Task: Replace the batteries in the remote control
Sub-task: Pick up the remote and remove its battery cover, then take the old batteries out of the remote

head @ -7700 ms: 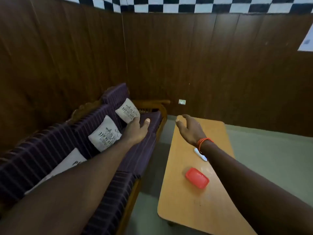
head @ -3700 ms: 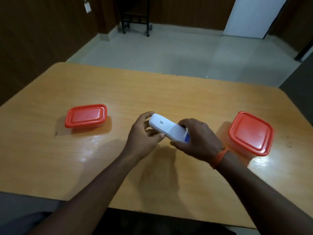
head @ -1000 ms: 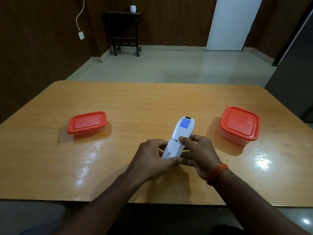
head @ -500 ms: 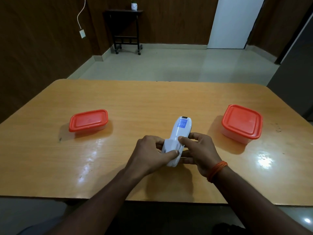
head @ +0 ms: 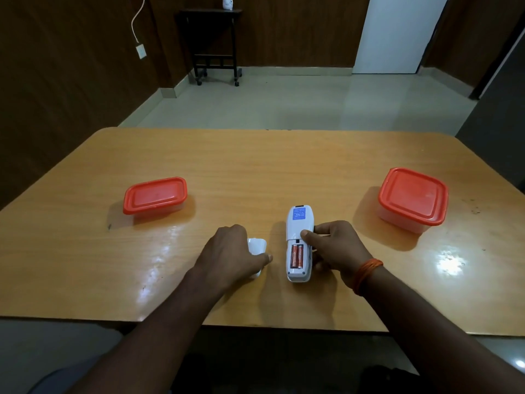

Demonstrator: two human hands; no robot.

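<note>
Half a second on, the back cover (head: 257,245) is off the remote and my left hand (head: 231,255) has carried it aside to 9 o'clock, baring two orange batteries (head: 297,255).

Nearest me, my left fingers curl over the cover on the table (head: 255,172); whether they still pinch it I can't tell, since my hand hides most of it. Just beside it, my right hand (head: 338,248) pinches the remote (head: 299,231) by its edges, thumb on the back at the compartment's lip. It lies face down near the table's front middle, long axis running 6 to 12 o'clock, emitter end pointing away. I judge it light, stiff, smooth plastic that is likely to skid, so holding the sides suits. Farther off, one red-lidded box (head: 154,196) sits at 10 o'clock and another red-lidded box (head: 413,199) at 2 o'clock.
</note>
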